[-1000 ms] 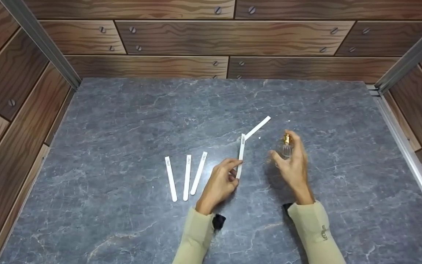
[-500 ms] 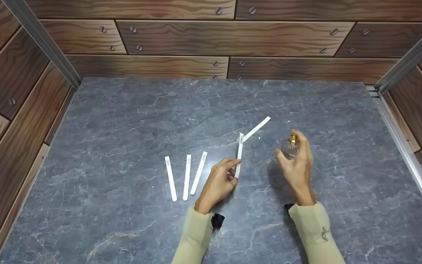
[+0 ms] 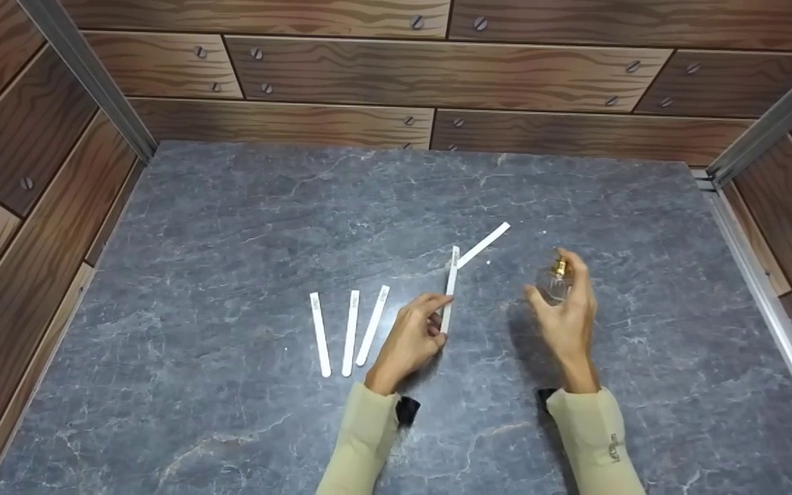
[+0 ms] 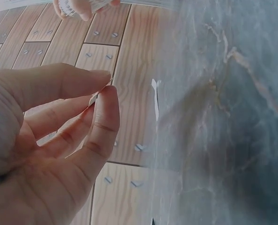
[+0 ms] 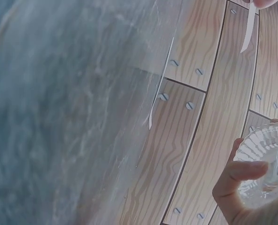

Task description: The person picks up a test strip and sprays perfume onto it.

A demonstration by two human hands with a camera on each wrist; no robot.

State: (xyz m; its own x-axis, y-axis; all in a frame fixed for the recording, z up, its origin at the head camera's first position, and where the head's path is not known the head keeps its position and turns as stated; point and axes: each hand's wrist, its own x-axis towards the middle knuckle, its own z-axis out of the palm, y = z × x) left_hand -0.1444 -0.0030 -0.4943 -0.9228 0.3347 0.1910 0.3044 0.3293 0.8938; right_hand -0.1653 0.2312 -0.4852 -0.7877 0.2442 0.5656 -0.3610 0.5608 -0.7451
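Note:
My left hand [image 3: 410, 337] pinches the lower part of a white perfume test strip [image 3: 453, 271], which has small dark print near its far end. In the left wrist view, thumb and finger meet at the tips on the thin strip [image 4: 93, 99]. To the right, my right hand [image 3: 568, 320] grips a clear glass perfume bottle [image 3: 557, 284] with a gold spray top, the index finger on the top. The ribbed glass bottom [image 5: 265, 154] faces the right wrist camera. A gap separates bottle and held strip.
On the grey marbled table [image 3: 231, 227], three white strips [image 3: 350, 337] lie left of my left hand. Another strip [image 3: 484, 245] lies slanted beyond the held one. Small white specks [image 3: 488, 262] dot the surface. Wood-patterned walls [image 3: 368, 72] enclose the back and sides.
My right hand has drifted right with the perfume bottle, farther from the held strip. My left hand keeps its pinch and has barely moved. The head view has tilted slightly.

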